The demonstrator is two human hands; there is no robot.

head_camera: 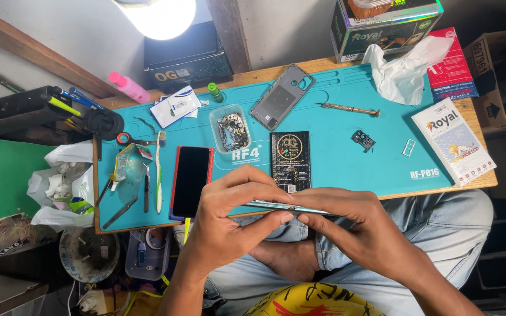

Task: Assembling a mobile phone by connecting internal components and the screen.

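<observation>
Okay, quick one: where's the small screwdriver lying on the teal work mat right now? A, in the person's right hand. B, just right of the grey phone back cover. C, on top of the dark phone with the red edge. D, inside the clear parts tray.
B: the screwdriver lies flat on the mat, just right of the grey back cover, with neither hand touching it.

I see a thin panel (288, 206) with a glossy, metallic edge. At twelve o'clock from it, the matt rubbery teal mat (335, 158) covers the bare wood surface (475, 111). At ten o'clock lies a glossy glass-fronted phone (191, 181); at one o'clock, crumpled white paper (402, 73).
</observation>
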